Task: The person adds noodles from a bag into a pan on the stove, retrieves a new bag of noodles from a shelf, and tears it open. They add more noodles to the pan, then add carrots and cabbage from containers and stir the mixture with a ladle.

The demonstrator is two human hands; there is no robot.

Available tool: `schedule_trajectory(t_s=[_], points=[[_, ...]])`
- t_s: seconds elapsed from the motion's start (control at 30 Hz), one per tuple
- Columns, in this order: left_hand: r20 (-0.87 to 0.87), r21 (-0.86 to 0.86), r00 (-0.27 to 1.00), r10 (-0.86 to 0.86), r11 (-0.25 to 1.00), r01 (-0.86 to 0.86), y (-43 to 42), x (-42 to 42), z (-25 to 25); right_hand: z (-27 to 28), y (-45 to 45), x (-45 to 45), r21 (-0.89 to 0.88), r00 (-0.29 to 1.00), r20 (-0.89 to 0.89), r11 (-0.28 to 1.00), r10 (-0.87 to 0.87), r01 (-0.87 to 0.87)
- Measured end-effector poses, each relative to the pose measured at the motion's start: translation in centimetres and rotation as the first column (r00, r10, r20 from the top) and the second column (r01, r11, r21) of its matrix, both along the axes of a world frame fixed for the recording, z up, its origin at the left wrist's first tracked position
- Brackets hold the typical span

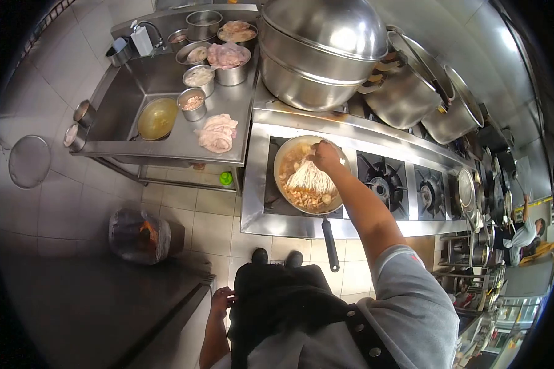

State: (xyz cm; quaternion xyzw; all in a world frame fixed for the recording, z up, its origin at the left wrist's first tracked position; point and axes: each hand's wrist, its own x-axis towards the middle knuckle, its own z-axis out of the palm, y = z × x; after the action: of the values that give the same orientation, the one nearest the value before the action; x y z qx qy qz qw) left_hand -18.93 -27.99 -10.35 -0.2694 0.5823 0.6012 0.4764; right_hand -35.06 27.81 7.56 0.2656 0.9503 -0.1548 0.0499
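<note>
With the pan (282,194) as your clock centre, your right hand (328,155) reaches in over it toward 1 o'clock; its fingers are drawn narrow at the upper end of the noodles (311,178), though you cannot tell whether they pinch any strands; the noodles fan out toward 6 o'clock inside the pan, over pale chunks and brownish sauce; your left hand (223,299) hangs at 7 o'clock, well apart from the stove, fingers loosely curled, and you cannot tell whether it holds anything

At 10 o'clock the sink (124,98) contains a round vessel (156,119) of yellowish liquid; just beside it on the counter, a small tin (193,111) carries chopped pinkish pieces, another tin (207,88) white food, and a wider tin (231,77) a heap of pale raw meat; more raw meat (216,133) lies straight on the metal, near the counter's front edge; a domed steamer (314,80) stands at 12 o'clock

The handle (330,246) points between 5 and 6 o'clock, overhanging the stove's front edge (289,226); two burners (381,187) lie at 3 o'clock; floor tiles (215,224) give room between the stove and the lined bin (138,237) at 8 o'clock
</note>
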Motion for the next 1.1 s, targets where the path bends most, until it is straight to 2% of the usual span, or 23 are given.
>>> schedule_trajectory(t_s=[0.07, 0.13, 0.17, 0.23, 0.27, 0.33, 0.4, 0.43, 0.47, 0.5, 0.53, 0.6, 0.67, 0.7, 0.73, 0.77, 0.8, 0.83, 0.87, 0.9, 0.93, 1.0, 1.1], points=[[0.024, 0.128, 0.998, -0.064, 0.99, 0.06, -0.4, -0.3, -1.2, -1.2, 0.4, -0.5, 0.001, 1.0, 0.028, 1.0, -0.001, 0.0], [0.021, 0.117, 0.998, -0.063, 0.991, 0.06, -0.5, 0.0, -2.9, -1.7, 0.3, -0.8, 0.109, 0.994, 0.083, 0.991, 0.075, -0.084], [0.024, 0.089, 0.995, -0.096, 0.992, 0.093, -0.6, 0.0, -3.9, -1.8, 0.1, -0.8, 0.107, 0.995, 0.078, 0.992, 0.065, -0.073], [0.008, 0.026, 0.983, -0.186, 0.982, 0.186, -0.3, -0.3, -3.7, -0.6, -1.1, -0.4, 0.295, 0.994, 0.088, 0.951, 0.069, -0.093], [0.008, 0.023, 0.979, -0.202, 0.979, 0.201, -0.3, -0.1, -4.1, -0.2, -1.4, -0.1, 0.292, 0.995, 0.087, 0.953, 0.054, -0.077], [0.051, 0.02, 0.988, -0.147, 0.989, 0.146, -0.3, 0.0, -4.8, 0.8, -1.8, 0.8, 0.24, 0.999, -0.016, 0.97, 0.051, -0.046], [0.134, 0.083, 0.964, -0.228, 0.972, 0.218, -0.2, -0.5, -5.6, 4.9, -2.5, 3.4, 0.186, 0.995, -0.101, 0.983, 0.011, 0.008], [-0.133, 0.141, 0.913, -0.387, 0.904, 0.404, -2.3, 0.8, -10.6, 6.6, -2.6, 5.2, 0.183, 0.971, -0.238, 0.983, 0.01, 0.034], [-0.405, 0.127, 0.791, -0.458, 0.829, 0.544, -3.7, 1.8, -14.5, 8.0, -2.3, 7.3, 0.188, 0.929, -0.371, 0.98, 0.005, 0.07], [-0.202, -0.075, 0.749, -0.631, 0.772, 0.631, -2.5, 1.5, -13.1, 9.3, -1.4, 9.7, 0.196, 0.894, -0.449, 0.975, -0.001, 0.1], [0.019, -0.259, 0.666, -0.746, 0.64, 0.724, -1.1, 1.1, -11.8, 10.6, -0.3, 12.7, 0.215, 0.852, -0.524, 0.966, -0.012, 0.146], [0.044, -0.298, 0.589, -0.807, 0.552, 0.779, 2.2, -0.2, -11.1, 12.8, 0.9, 19.6, 0.279, 0.712, -0.702, 0.91, -0.024, 0.306], [-0.011, -0.289, 0.489, -0.872, 0.471, 0.834, 8.0, -1.1, -9.7, 15.0, 2.4, 27.5, 0.142, 0.545, -0.829, 0.896, -0.124, 0.42], [-0.049, -0.292, 0.43, -0.902, 0.424, 0.857, 11.9, -1.3, -9.2, 15.7, 2.7, 31.9, -0.056, 0.535, -0.74, 0.831, -0.407, 0.554], [-0.088, -0.304, 0.366, -0.926, 0.375, 0.876, 16.0, -1.2, -8.6, 16.0, 2.1, 36.1, -0.295, 0.334, -0.709, 0.691, -0.621, 0.66], [-0.129, -0.319, 0.297, -0.946, 0.324, 0.891, 20.2, -0.7, -8.0, 16.1, 1.8, 40.8, -0.379, 0.196, -0.736, 0.635, -0.648, 0.673], [-0.166, -0.336, 0.231, -0.959, 0.276, 0.901, 24.2, 0.3, -7.2, 13.7, 2.9, 45.9, -0.232, 0.216, -0.771, 0.579, -0.599, 0.781], [-0.203, -0.352, 0.169, -0.965, 0.232, 0.907, 28.1, 1.8, -6.6, 12.3, 2.6, 51.0, -0.154, 0.319, -0.616, 0.507, -0.72, 0.848], [-0.235, -0.367, 0.105, -0.966, 0.188, 0.911, 32.0, 3.9, -5.5, 7.3, 2.8, 56.2, -0.102, 0.305, -0.722, 0.532, -0.62, 0.841], [-0.267, -0.379, 0.049, -0.962, 0.152, 0.913, 35.5, 6.2, -4.3, 7.8, 0.6, 60.3, -0.19, 0.324, -0.493, 0.463, -0.808, 0.866], [-0.303, -0.392, -0.002, -0.953, 0.123, 0.912, 38.9, 9.0, -3.2, 5.8, -0.5, 64.4, -0.169, 0.321, -0.358, 0.399, -0.877, 0.902], [-0.366, -0.415, -0.096, -0.926, 0.07, 0.907, 45.0, 15.5, -0.8, 1.5, -1.0, 73.2, -0.274, 0.307, -0.349, 0.409, -0.886, 0.871], [-0.428, -0.453, -0.209, -0.879, 0.008, 0.891, 51.4, 25.5, 2.5, 3.6, -3.5, 82.9, -0.44, 0.119, -0.38, 0.292, -0.917, 0.849]])
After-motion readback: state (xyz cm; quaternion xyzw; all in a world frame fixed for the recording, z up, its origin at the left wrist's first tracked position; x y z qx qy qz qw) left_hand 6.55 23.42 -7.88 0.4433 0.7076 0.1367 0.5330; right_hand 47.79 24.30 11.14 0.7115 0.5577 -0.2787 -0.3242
